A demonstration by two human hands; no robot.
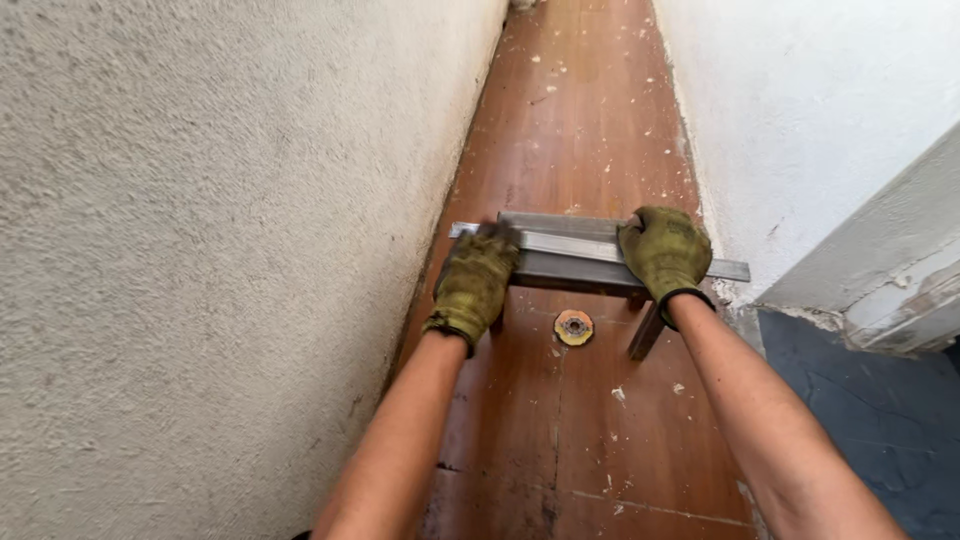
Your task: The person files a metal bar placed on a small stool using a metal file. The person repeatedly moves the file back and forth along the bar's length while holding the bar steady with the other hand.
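Metal bar [585,246] long axis crosswise wall-to-wall, hands gripping: left [474,284], right [664,253].

Metal bar [590,245] on stool [585,270], between walls, disc [574,327] beneath.

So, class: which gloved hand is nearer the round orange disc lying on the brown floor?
Left. The left hand grips the grey metal profile just up-left of the round orange disc; the right hand sits farther up-right.

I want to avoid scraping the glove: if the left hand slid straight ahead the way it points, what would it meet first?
Probably nothing soon. The left hand rests on the metal bars and points down the corridor; past them only the brown floor shows. The rough wall runs close alongside, though depth is unclear.
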